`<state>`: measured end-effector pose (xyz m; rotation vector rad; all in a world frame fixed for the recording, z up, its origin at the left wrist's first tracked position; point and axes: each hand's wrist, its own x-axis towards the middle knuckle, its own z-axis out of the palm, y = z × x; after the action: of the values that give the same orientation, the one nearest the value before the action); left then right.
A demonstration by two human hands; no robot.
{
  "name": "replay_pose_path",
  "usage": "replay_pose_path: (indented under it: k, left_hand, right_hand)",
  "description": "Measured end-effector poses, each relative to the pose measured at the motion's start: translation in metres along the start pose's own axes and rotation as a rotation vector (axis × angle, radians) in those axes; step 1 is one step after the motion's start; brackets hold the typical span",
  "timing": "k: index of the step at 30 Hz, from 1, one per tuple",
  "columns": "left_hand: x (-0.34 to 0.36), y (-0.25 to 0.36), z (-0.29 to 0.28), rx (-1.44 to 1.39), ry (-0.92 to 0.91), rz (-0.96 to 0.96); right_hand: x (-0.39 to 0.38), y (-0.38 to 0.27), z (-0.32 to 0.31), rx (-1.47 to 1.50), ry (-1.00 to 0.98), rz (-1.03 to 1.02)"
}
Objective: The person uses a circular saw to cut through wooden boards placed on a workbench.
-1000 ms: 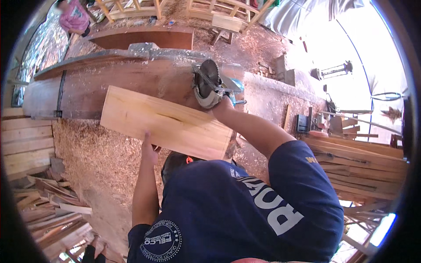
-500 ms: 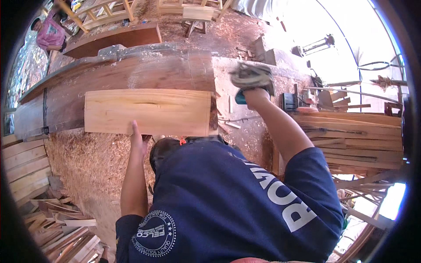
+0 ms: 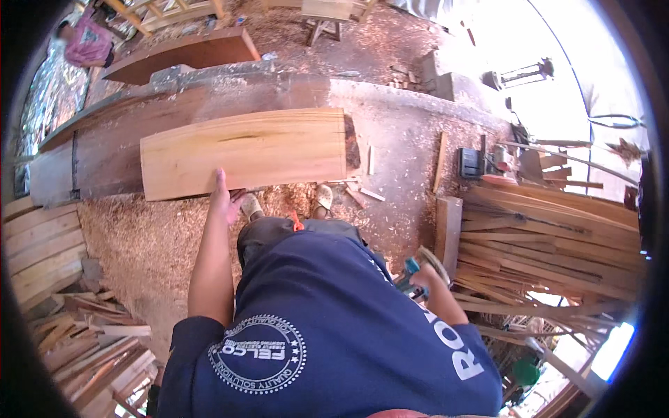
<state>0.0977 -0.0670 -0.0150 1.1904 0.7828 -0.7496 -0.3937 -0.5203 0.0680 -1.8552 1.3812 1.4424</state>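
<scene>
A pale, wide wooden board (image 3: pixel 265 148) lies tilted over the workbench (image 3: pixel 111 150), with a dark, rough patch at its right end. My left hand (image 3: pixel 221 200) grips its near edge, thumb on the top face and fingers underneath. Beside my right hip, my right hand (image 3: pixel 431 277) is closed around a teal power tool (image 3: pixel 410 269). Part of that tool is hidden by my hand and shirt, so its exact kind does not show.
Stacked planks (image 3: pixel 550 230) stand to my right, near a wooden post (image 3: pixel 448 226). Offcuts (image 3: pixel 104 348) pile up at lower left. Wood shavings (image 3: pixel 132 251) cover the floor. Behind the bench lies a brown slab (image 3: pixel 188 56); a person in pink (image 3: pixel 89 40) is at far left.
My right hand has swung the power tool from beyond the board's right end back to my hip. The board has tilted, its right end moving farther away, with my left hand still on it.
</scene>
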Motion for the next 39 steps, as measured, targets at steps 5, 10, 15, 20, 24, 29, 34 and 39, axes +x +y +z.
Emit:
replay_pose_path:
  k: [5,10,15,20,24,29,34,39]
  left_hand:
    - [-0.022,0.017,0.013,-0.013,0.037,0.049]
    - [-0.019,0.044,0.024,-0.074,-0.047,0.020]
    - [-0.047,0.023,0.052,0.126,-0.331,-0.354]
    - [-0.086,0.056,0.097,1.067,-0.125,0.265]
    - [0.023,0.142,-0.040,1.282,0.568,0.898]
    - [0.069,0.204,-0.128,1.411,0.751,0.626]
    - [0.086,0.242,-0.167,1.351,0.479,0.461]
    - [0.067,0.227,-0.155,1.204,0.424,0.480]
  right_hand:
    - [-0.035,-0.002,0.032,0.414,-0.049,-0.025]
    - [-0.037,-0.022,0.023,0.415,-0.022,-0.092]
    - [-0.034,-0.052,0.007,0.277,0.186,-0.245]
    - [-0.045,-0.060,0.006,0.350,0.325,-0.222]
    - [-0.047,-0.066,0.008,0.447,0.338,-0.208]
    - [-0.042,-0.049,0.028,0.523,0.304,-0.140]
    - [-0.036,-0.024,0.072,0.577,0.250,-0.061]
    - [-0.039,-0.012,0.091,0.762,0.181,-0.019]
